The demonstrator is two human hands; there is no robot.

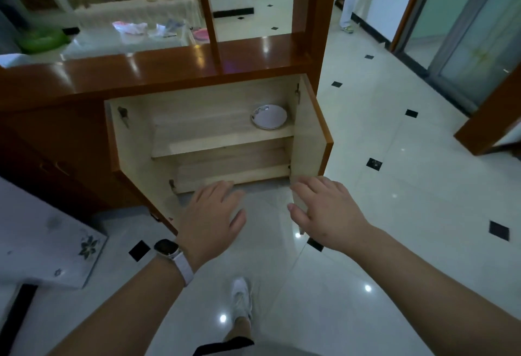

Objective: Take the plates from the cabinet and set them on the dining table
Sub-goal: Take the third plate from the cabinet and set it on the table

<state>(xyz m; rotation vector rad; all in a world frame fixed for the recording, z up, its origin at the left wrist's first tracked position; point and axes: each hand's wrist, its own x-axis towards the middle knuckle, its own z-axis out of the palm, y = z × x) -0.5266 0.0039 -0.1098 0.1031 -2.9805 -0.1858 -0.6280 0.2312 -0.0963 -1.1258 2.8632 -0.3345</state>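
Plates (269, 116) — a small white stack, how many I cannot tell — sit at the right end of the upper shelf (225, 137) inside the open cabinet (169, 71); the lower shelf beneath the stack lies bare. Both doors stand swung outward: the left door (138, 164) and the right door (310, 136) flank the opening, nothing between the stack and the hands. Below the stack, the left hand (210, 220) and right hand (327, 212) hover empty, fingers spread; a watch (167, 249) circles the left wrist.

Bare forearms, a white-strapped smartwatch (171, 254) on the left wrist, a white shoe (241, 298), seemingly dark shorts (224, 347).
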